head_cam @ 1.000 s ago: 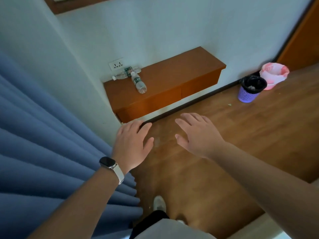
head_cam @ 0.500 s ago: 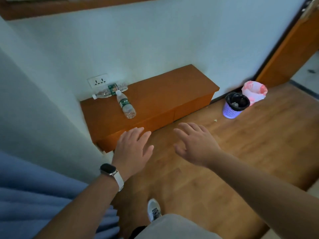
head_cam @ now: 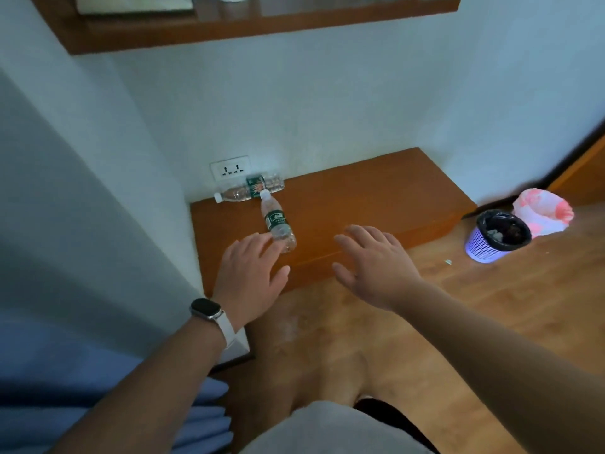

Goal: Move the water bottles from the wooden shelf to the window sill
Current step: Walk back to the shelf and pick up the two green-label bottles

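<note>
Wooden shelf [head_cam: 360, 204]: two bottles lying at its wall-side corner, nearer bottle [head_cam: 278, 224] perhaps touched by spread left hand [head_cam: 248, 280]; right hand [head_cam: 376, 267] open over front edge.

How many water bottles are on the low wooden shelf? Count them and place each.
2. One bottle lies on its side along the wall under the socket. The other bottle lies pointing out from it, its base at the left hand fingertips. None seem hidden.

A white wall socket [head_cam: 230, 167] sits low on the pale wall. On the wooden floor [head_cam: 458, 322] a purple bin [head_cam: 491, 244] stands touching a pink-bagged bin [head_cam: 545, 214]. Blue curtain [head_cam: 82, 381] folds fill the lower left.
</note>
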### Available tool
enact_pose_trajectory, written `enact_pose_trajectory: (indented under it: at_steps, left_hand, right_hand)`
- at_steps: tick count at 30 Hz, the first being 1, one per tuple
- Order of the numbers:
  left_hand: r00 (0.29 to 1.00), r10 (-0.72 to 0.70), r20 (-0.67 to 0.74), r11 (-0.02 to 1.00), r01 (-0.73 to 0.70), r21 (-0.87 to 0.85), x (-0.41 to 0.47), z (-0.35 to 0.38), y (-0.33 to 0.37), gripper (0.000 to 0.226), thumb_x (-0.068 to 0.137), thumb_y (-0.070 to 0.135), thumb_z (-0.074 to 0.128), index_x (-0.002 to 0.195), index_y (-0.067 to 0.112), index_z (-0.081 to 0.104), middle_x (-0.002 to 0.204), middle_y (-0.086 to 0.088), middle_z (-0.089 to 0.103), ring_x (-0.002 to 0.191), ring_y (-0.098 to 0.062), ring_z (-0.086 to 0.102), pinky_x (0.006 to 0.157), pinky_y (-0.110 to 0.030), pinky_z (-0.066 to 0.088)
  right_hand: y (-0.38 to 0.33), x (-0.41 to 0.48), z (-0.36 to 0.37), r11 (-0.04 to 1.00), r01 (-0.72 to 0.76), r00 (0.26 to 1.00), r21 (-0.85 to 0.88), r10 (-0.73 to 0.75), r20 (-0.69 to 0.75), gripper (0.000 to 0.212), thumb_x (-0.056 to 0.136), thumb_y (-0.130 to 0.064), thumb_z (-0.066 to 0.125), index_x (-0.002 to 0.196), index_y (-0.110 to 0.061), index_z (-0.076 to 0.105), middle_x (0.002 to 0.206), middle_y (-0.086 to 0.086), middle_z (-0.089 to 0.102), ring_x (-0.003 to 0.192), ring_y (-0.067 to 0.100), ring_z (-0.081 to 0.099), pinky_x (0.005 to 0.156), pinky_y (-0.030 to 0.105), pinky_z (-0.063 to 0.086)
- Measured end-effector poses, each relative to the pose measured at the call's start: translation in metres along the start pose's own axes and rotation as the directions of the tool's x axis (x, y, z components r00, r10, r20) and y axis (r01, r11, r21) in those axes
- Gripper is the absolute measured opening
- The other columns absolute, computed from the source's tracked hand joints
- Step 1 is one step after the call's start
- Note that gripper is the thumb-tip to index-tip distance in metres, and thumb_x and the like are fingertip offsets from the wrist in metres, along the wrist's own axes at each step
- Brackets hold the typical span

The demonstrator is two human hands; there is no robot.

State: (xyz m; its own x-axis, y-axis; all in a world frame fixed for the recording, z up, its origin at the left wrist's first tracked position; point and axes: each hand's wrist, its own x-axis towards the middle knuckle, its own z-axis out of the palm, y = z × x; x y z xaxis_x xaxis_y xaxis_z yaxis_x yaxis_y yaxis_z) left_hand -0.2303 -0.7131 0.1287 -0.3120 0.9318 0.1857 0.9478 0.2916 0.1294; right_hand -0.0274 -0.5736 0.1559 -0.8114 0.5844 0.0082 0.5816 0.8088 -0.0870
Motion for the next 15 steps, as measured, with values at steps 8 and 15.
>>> enact_pose_trajectory:
  at_steps: [8,15]
  left_hand:
    - [0.986,-0.159,0.059,0.985,0.154,0.084,0.035,0.007,-0.015,0.051,0.098,0.052,0.048,0.141,0.025,0.05,0.147,-0.004,0.051,0.139,-0.027,0.043,0.112,-0.049,0.034]
    - [0.938,-0.346,0.022,0.928,0.338,0.158,0.092,0.02,-0.023,0.048,0.093,0.047,0.061,0.133,0.02,0.06,0.139,-0.008,0.06,0.13,-0.031,0.054,0.106,-0.051,0.041]
  right_hand:
    - [0.025,0.071,0.016,0.994,0.107,0.993,0.028,-0.108,0.051,0.06,0.096,-0.06,0.031,0.148,-0.029,0.036,0.155,0.001,0.039,0.143,0.026,0.033,0.115,0.045,0.026]
    - [0.064,0.174,0.026,0.952,0.296,0.949,0.076,-0.302,0.095,0.06,0.095,-0.06,0.028,0.147,-0.03,0.033,0.157,0.002,0.036,0.144,0.026,0.03,0.115,0.046,0.024]
